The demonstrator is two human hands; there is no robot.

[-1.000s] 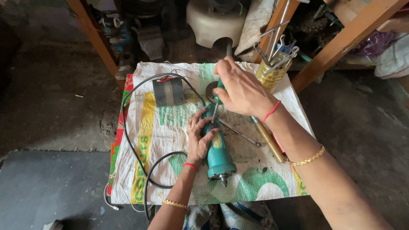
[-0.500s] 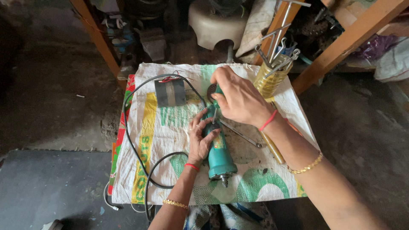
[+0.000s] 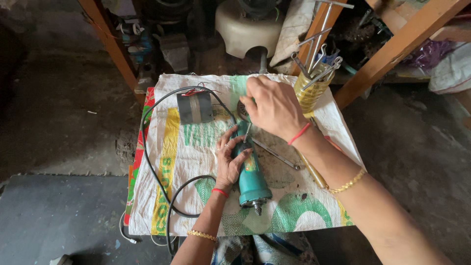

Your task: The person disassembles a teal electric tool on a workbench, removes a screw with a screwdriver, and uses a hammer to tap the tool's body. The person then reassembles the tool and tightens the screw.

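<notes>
Teal angle grinder (image 3: pixel 250 172) lies lengthwise on the white woven sack (image 3: pixel 304 206) covering the bench, head end pointing away from the person, rear end w/ cable stub toward them. Body is teal plastic w/ a small coloured label on the side; black cord (image 3: pixel 152 162) loops off to the left. Left hand (image 3: pixel 229 159) wraps around the mid body, fingers curled closed on it. Right hand (image 3: pixel 274 105) covers the head end, fingers bent down over it; can't tell exactly what they pinch. Thin metal rod (image 3: pixel 277 156) lies just beside the grinder, yellow-handled tool (image 3: pixel 314 172) near it. Dark grey block w/ red wires (image 3: pixel 195 107) sits apart at upper left; yellow mesh holder (image 3: pixel 310 91) w/ spanners at upper right.
</notes>
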